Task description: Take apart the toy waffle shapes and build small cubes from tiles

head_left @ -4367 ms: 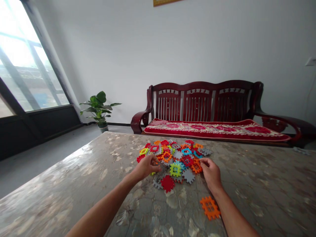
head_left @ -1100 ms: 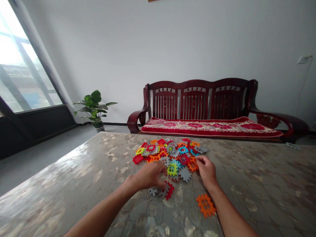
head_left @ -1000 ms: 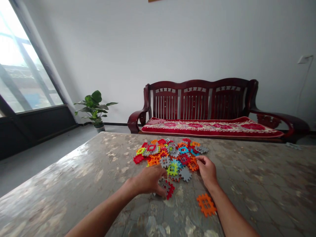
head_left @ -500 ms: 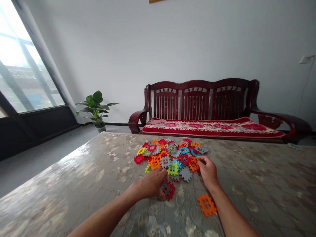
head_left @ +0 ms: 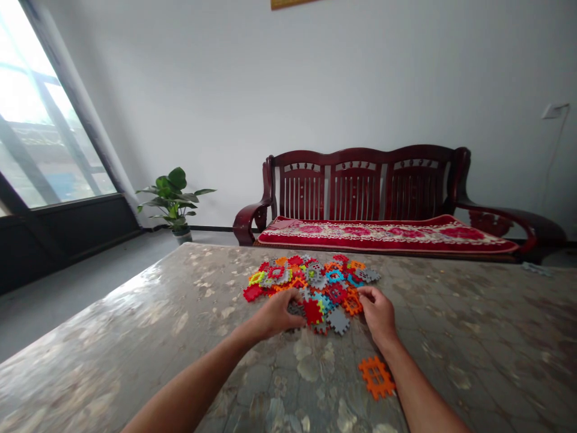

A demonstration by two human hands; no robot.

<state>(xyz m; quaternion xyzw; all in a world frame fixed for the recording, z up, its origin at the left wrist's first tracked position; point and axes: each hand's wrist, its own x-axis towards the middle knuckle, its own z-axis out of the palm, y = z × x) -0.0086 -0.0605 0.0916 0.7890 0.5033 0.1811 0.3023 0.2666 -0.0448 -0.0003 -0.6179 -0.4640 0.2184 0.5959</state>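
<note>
Remotely, I had shifted the red piece [head_left: 312, 311] back onto the pile [head_left: 320, 282] toward the far edge of the surface [head_left: 473, 325], regathering it, my left hand [head_left: 280, 314] cupped around a grey piece [head_left: 296, 310], my right hand [head_left: 380, 312] at an orange piece [head_left: 351, 305], both grips unclear.

head camera, single view: worn on the person's head, looking forward and down over a patterned tabletop [head_left: 157, 337]. wide field. left hand [head_left: 277, 313] and right hand [head_left: 378, 313] nearest centre; wooden bench [head_left: 356, 186] beyond, wall [head_left: 202, 90] behind, window [head_left: 49, 138] oblique at left.
</note>
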